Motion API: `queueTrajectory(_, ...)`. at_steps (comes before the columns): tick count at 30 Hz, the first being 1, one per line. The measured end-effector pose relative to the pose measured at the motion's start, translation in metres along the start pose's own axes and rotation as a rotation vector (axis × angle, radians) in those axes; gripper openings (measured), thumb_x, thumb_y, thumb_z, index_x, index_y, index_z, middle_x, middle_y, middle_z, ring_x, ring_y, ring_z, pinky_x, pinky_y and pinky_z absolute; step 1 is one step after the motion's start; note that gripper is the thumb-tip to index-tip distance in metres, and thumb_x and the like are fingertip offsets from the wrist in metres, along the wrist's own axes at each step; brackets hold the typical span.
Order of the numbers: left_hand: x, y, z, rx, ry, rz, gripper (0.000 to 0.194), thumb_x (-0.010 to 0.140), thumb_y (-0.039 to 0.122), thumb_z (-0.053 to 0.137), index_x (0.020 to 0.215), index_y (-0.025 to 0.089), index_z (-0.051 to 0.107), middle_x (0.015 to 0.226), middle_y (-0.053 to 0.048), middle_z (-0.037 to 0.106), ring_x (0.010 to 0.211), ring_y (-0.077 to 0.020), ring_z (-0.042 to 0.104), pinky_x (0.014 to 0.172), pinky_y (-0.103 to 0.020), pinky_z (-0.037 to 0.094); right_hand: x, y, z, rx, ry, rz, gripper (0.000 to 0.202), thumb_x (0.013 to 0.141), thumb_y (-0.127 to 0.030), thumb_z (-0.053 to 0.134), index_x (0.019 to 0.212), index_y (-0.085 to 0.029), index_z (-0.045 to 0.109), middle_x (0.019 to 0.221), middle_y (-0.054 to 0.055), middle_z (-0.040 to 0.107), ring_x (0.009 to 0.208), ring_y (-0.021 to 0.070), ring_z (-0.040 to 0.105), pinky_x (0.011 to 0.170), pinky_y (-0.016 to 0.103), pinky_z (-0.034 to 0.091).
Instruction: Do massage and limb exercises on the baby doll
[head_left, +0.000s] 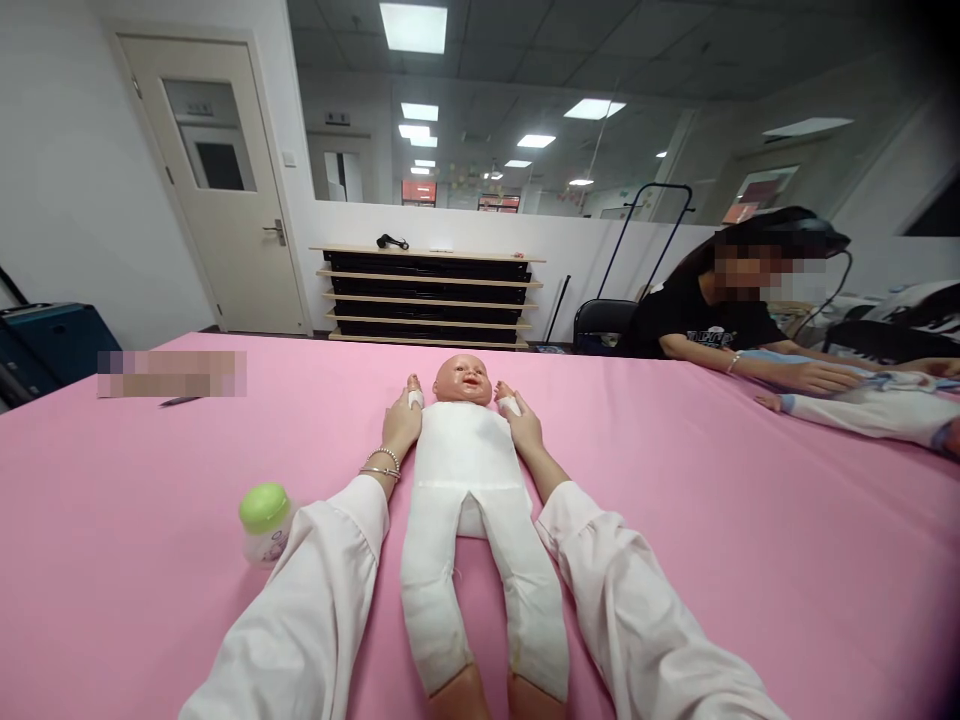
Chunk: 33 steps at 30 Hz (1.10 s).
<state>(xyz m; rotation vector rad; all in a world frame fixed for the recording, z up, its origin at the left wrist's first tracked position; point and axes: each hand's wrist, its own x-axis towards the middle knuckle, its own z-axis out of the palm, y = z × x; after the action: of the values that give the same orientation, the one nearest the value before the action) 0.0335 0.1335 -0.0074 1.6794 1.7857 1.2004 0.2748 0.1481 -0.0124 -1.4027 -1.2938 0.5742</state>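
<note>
A baby doll (466, 455) with a white cloth body lies on its back on the pink tabletop (315, 400), its head at the far end and its feet toward me. The doll's arms are raised beside its head. My left hand (403, 422) is wrapped round the doll's arm on the left, near the wrist. On the other side, my right hand (524, 422) holds the doll's other arm near its wrist. Both small doll hands stick out past my fingers.
A jar with a green lid (265, 508) stands left of my left forearm. A dark thin item (180, 401) lies farther back. At the right, a person (720, 310) handles another doll (862, 412). A low shelf (431, 300) stands beyond the table.
</note>
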Motion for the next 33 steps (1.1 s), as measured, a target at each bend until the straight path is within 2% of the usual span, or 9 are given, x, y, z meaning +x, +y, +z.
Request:
queueTrajectory(6,-0.001,0.000,-0.001,0.040,-0.010,0.001,0.056,0.090,0.050,0.024,0.137,0.023,0.039,0.125,-0.011,0.056,0.106,-0.0320,0.056,0.089,-0.045,0.040,0.002,0.002,0.000,-0.088,-0.006,0.019,0.054,0.080,-0.041,0.047,0.127,-0.017,0.051,0.131,0.012,0.050,0.119,0.0284,0.048,0.099,0.043,0.036)
queueTrajectory(10,-0.002,0.001,-0.001,0.040,0.004,0.017,0.058,0.090,0.050,0.024,0.139,0.021,0.035,0.131,-0.011,0.051,0.111,-0.0321,0.053,0.092,-0.044,0.038,0.004,0.006,0.002,-0.031,0.017,0.004,0.053,0.076,-0.041,0.051,0.124,-0.018,0.054,0.127,0.011,0.054,0.117,0.0287,0.049,0.100,0.044,0.035)
queueTrajectory(16,-0.001,0.000,-0.002,0.046,0.009,0.004,0.056,0.090,0.047,0.027,0.138,0.021,0.037,0.119,-0.013,0.059,0.102,-0.0319,0.058,0.083,-0.043,0.043,0.006,0.011,0.003,0.010,0.032,0.004,0.050,0.075,-0.039,0.054,0.121,-0.019,0.057,0.121,0.011,0.058,0.111,0.0274,0.053,0.095,0.042,0.040)
queueTrajectory(20,-0.002,0.001,-0.002,0.008,0.028,0.026,0.052,0.089,0.044,0.028,0.135,0.021,0.040,0.117,-0.013,0.059,0.102,-0.0304,0.058,0.082,-0.041,0.044,0.005,0.007,0.002,0.069,0.034,-0.037,0.050,0.074,-0.042,0.055,0.118,-0.019,0.057,0.120,0.011,0.058,0.111,0.0263,0.053,0.096,0.041,0.039)
queueTrajectory(23,-0.005,0.004,-0.004,-0.036,0.056,0.031,0.050,0.089,0.040,0.031,0.134,0.020,0.040,0.118,-0.012,0.059,0.103,-0.0294,0.057,0.084,-0.041,0.044,-0.001,-0.002,0.000,0.093,0.069,-0.073,0.055,0.076,-0.045,0.051,0.123,-0.016,0.052,0.123,0.013,0.055,0.113,0.0248,0.051,0.095,0.039,0.040)
queueTrajectory(28,-0.019,0.009,-0.012,-0.088,0.174,-0.014,0.061,0.085,0.033,0.040,0.141,0.015,0.023,0.132,-0.016,0.047,0.112,-0.0308,0.052,0.089,-0.042,0.043,-0.022,-0.019,-0.008,0.055,0.272,-0.198,0.062,0.078,-0.041,0.048,0.131,-0.011,0.038,0.125,0.017,0.049,0.114,0.0244,0.049,0.096,0.040,0.039)
queueTrajectory(31,-0.033,0.010,-0.022,-0.138,0.240,0.000,0.072,0.082,0.031,0.046,0.143,0.015,0.011,0.134,-0.016,0.044,0.110,-0.0288,0.054,0.085,-0.039,0.045,-0.037,-0.021,-0.015,0.030,0.295,-0.298,0.068,0.075,-0.038,0.051,0.135,-0.011,0.031,0.122,0.017,0.048,0.113,0.0249,0.048,0.094,0.042,0.040)
queueTrajectory(33,-0.042,0.008,-0.029,-0.162,0.244,0.062,0.078,0.080,0.028,0.049,0.143,0.017,0.006,0.131,-0.014,0.047,0.108,-0.0257,0.055,0.083,-0.035,0.047,-0.045,-0.019,-0.022,0.028,0.292,-0.348,0.075,0.072,-0.036,0.054,0.136,-0.011,0.027,0.122,0.018,0.047,0.110,0.0253,0.049,0.090,0.042,0.042)
